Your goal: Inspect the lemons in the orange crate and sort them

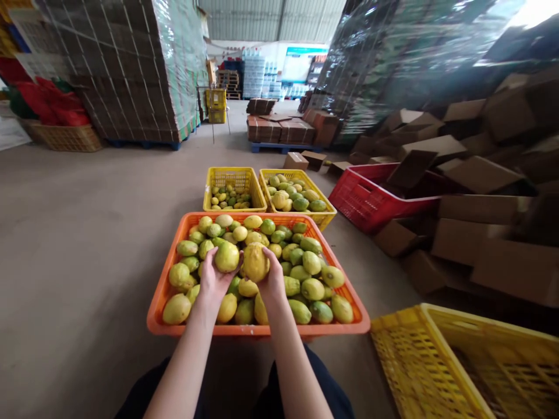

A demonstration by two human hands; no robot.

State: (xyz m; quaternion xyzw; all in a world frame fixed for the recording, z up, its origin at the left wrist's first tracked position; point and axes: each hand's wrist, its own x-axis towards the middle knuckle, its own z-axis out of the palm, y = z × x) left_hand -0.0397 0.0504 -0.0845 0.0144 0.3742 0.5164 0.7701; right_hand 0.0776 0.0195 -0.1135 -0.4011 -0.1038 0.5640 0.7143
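My left hand (213,282) is closed around a smooth yellow-green lemon (227,257). In my right hand (273,276) is a yellower lemon (255,262) with a bumpy, ridged skin. Both lemons are held side by side, a little apart, above a wide orange crate (259,330). The crate holds many loose lemons (312,289), from green to yellow. My forearms hide part of its near side.
Behind the orange crate stand two yellow crates, a left one (204,192) and a right one (325,220), both with lemons. A yellow crate (406,355) sits at lower right. A red crate (356,198) adjoins heaped cardboard boxes (480,233). Wrapped pallet stacks (126,70) rise behind.
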